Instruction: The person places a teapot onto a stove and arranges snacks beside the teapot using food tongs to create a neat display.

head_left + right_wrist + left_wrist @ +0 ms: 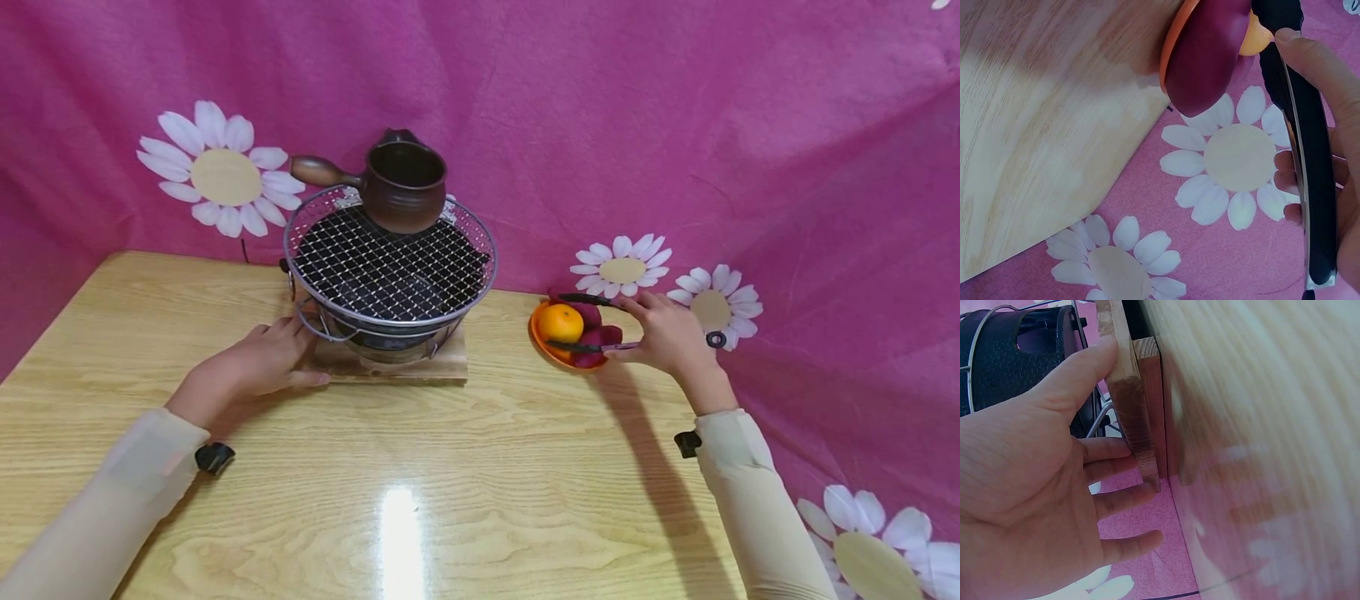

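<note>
Spreads the left hand point(258, 362) at the left end of a wooden board point(382, 374), with the thumb at its near edge and the other fingers nearly straight and apart. Pinches black-and-silver tongs point(1313, 144) in the right hand point(667, 337), with thumb and fingers on opposite arms of the tool.

Wears pale sleeves point(138, 467) on both arms, with a small black device point(215, 457) beside each wrist.

Just right of the left hand, has a round black grill point(386, 340) on the board, topped by a wire mesh point(390, 275) in a metal rim. Farther off and to the right of the left hand, has a dark brown pot point(405, 200) upright toward the far side of the mesh, with its wooden handle point(322, 171) pointing left.

Between the hands, shows pale tabletop point(480, 467) with a bright reflection point(401, 542) on the near side.

Just left of the right hand, has an orange bowl point(536, 335) on the tabletop, with an orange fruit point(561, 322) at the left and purple-red oblong items point(1200, 59) toward the hand. Holds the tongs parted, with one tip on the far side of the fruit and one on the near side; cannot tell of any contact.

Beyond both hands, hangs as pink cloth point(525, 125) with white flowers point(225, 175).
</note>
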`<state>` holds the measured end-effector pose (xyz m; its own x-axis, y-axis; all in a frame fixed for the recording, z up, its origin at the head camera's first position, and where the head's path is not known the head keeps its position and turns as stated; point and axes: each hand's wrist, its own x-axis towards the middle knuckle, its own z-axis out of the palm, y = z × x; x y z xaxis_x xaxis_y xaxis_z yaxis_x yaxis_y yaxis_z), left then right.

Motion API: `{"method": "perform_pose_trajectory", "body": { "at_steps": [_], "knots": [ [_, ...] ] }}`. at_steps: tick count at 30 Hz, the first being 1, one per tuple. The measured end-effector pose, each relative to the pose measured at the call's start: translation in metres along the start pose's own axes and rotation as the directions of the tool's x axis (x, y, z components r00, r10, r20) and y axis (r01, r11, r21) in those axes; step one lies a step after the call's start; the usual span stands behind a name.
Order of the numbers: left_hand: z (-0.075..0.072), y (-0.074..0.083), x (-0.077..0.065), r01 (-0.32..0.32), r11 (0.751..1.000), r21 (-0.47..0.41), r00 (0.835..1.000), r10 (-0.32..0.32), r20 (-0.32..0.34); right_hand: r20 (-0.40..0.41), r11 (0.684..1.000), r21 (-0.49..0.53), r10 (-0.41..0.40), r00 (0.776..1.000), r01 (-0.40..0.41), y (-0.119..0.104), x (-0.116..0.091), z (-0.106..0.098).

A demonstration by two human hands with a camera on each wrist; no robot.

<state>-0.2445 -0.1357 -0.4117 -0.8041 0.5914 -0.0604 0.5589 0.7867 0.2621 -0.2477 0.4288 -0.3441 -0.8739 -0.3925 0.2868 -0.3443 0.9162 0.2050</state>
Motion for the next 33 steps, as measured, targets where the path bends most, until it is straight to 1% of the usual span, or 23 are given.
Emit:
{"method": "perform_pose_trajectory", "body": {
  "at_steps": [8, 22, 29, 33],
  "knots": [
    [0.0004, -0.0004, -0.0003, -0.001, 1.0, -0.009, 1.0, 0.001, -0.005, -0.021, 1.0, 0.012, -0.027, 0.999, 0.027, -0.0012, 0.0025, 0.0046],
    [0.0005, 0.0002, -0.0004, -0.002, 1.0, 0.004, 1.0, 0.003, -0.015, 0.003, 1.0, -0.003, -0.008, 1.0, 0.008, -0.0048, 0.0044, 0.0042],
    [0.0009, -0.0002, 0.0005, 0.017, 1.0, -0.007, 1.0, -0.017, 0.02, -0.008, 0.999, 0.04, 0.003, 1.0, -0.002, -0.0053, 0.0029, 0.0033],
    [-0.0006, 0.0005, 0.0001, 0.017, 1.0, 0.001, 1.0, -0.017, 0.02, 0.004, 0.999, 0.047, 0.007, 1.0, -0.008, -0.0049, 0.0028, 0.0018]
  ]
}}
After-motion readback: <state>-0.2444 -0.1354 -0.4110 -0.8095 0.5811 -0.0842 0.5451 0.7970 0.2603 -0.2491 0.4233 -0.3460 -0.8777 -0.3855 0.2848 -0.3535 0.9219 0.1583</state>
